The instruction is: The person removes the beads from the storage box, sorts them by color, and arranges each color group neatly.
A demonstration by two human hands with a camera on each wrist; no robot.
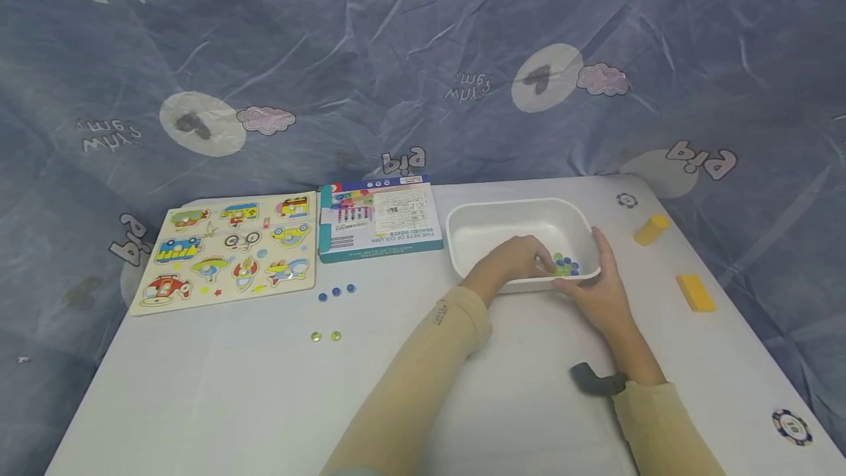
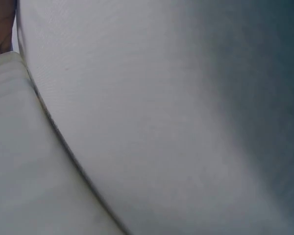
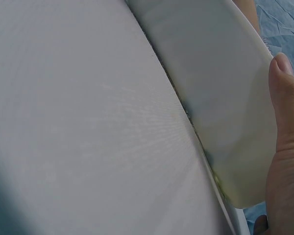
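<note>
A white rectangular plastic basin (image 1: 509, 213) stands at the back right of the table. Glass beads (image 1: 567, 267), blue and yellow-green, lie together in its front right corner. My left hand (image 1: 512, 259) reaches over the front rim, its bent fingers down at these beads; I cannot tell whether they pinch one. My right hand (image 1: 603, 298) grips the basin's front right corner, thumb at the front rim and fingers up along the right end. In the right wrist view the thumb (image 3: 286, 103) lies against the basin's outer wall (image 3: 220, 93).
Left of the basin, three blue glass beads (image 1: 336, 291) lie in a row behind two yellow-green beads (image 1: 335, 336). A boxed bead set (image 1: 380, 219) and a wooden picture puzzle (image 1: 228, 252) lie at the back left. A yellow cylinder (image 1: 651, 230) and a yellow block (image 1: 696, 293) are at the right.
</note>
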